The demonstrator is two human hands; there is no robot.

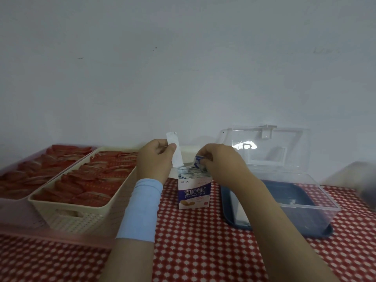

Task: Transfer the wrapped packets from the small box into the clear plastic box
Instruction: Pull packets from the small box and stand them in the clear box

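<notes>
A small white and purple box [193, 193] stands upright on the table, its top open and full of several blue and white wrapped packets [188, 173]. My left hand [156, 159] pinches the box's raised white lid flap [174, 150] at its left side. My right hand [220, 161] is over the box's right side and pinches a blue and white packet [199, 161] just above the opening. To the right stands the clear plastic box [293, 192] with a dark blue base, its clear lid [266, 147] tilted up at the back. A few pale packets lie inside it.
A cream perforated basket [81, 216] holding several red packets sits left of the small box, with a pink tray [24, 218] of more red packets beyond it. The red and white patterned tablecloth [195, 241] covers the table. A plain wall rises behind.
</notes>
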